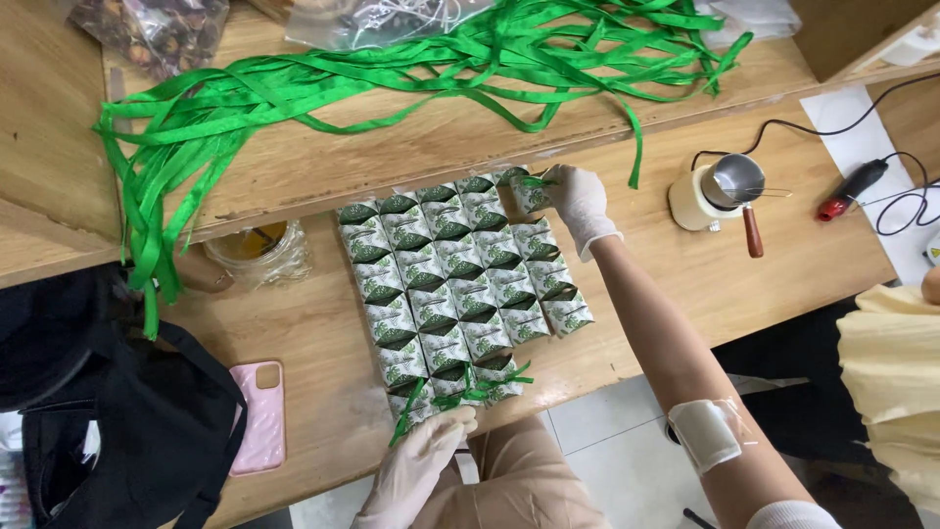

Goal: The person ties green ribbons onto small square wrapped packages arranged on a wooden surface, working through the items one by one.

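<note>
A block of several small white boxes with green leaf print point(455, 279) lies in tight rows on the wooden table point(313, 333). My left hand point(421, 465), in a white glove, pinches a green ribbon point(470, 392) at the block's near end. My right hand point(580, 201), also gloved, reaches across to the far end. It rests against the last box and pinches a short green ribbon end point(534, 181). A white dressing is taped to my right forearm.
A heap of long green ribbons point(392, 69) covers the raised shelf behind. A glass jar point(259, 250), a pink phone point(259, 411) and a black bag point(117, 411) lie left. A cream pot with a metal ladle point(720, 186) and a red-tipped corded tool point(852, 191) sit right. Another person in yellow point(891, 372) is at the right edge.
</note>
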